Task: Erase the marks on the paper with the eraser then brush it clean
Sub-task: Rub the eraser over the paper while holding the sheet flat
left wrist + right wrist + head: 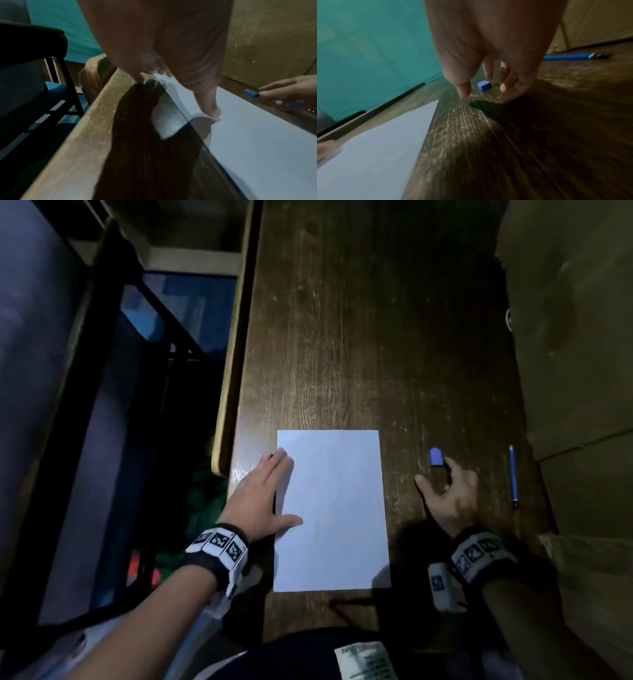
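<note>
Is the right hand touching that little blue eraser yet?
Apart. In the right wrist view, bare wood shows between the eraser and the spread fingers of the right hand, which holds nothing.

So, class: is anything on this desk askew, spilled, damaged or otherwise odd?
Nothing stands out. The paper lies flat and roughly square to the desk, the left hand resting on its edge. The eraser and pencil lie apart on the wood, the right hand open just short of the eraser.
</note>
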The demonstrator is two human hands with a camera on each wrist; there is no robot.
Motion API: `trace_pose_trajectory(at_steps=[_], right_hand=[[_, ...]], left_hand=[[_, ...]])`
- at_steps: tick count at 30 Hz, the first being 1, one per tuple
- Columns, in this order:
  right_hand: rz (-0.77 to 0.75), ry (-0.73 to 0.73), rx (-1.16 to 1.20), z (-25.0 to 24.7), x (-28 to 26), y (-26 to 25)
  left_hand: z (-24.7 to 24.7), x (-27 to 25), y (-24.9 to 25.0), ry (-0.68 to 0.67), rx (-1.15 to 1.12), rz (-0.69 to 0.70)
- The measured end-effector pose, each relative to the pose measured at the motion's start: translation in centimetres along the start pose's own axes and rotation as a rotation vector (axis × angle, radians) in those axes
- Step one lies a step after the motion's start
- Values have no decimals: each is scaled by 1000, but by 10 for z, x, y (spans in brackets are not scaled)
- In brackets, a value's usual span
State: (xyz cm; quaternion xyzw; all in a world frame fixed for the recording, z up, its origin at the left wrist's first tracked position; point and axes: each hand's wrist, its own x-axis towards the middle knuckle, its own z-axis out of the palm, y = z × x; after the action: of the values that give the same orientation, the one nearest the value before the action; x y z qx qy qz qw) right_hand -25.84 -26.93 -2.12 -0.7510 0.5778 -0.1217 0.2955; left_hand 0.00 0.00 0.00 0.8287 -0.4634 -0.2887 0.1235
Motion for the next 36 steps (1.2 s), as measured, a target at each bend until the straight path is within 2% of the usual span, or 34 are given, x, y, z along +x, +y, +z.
trace_pose_trajectory(at_steps=[3,5,7,10,12,16,18,20,21,24,28,30,34,36], right_hand=[[-168,93,-43,6,13,-2],[-221,109,-34,7,17,-6],[-219,90,-45,6,19,-11],[-163,-66,4,10,26,-19],[-210,-128,-34,13,30,-29],[-133,-145,3,17,35,-51],[-120,-141,32,19,30,-53],[-181,-161,77,18,19,-54],[-241,-177,81,18,11,-55],[-467,-270,75,24,-14,-60],[-539,-441,61,35,-28,-69],[-592,-416,49,42,-23,-76],[-645,-262,-48,53,-7,-78],[-696,-260,-71,49,-18,-74]], left_hand=[[10,5,10,-69,111,-25],[23,-1,20,-43,141,-29],[40,-14,29,18,192,-26],[56,-34,41,99,290,-41],[61,-43,50,142,331,-15],[43,-31,62,180,298,-15],[32,-11,61,107,116,30],[25,13,56,48,-52,139],[24,24,54,18,-64,195],[25,43,56,-102,50,273],[31,46,57,-146,197,249],[32,46,55,-153,219,227],[32,47,61,-178,340,183],[30,52,69,-163,414,171]])
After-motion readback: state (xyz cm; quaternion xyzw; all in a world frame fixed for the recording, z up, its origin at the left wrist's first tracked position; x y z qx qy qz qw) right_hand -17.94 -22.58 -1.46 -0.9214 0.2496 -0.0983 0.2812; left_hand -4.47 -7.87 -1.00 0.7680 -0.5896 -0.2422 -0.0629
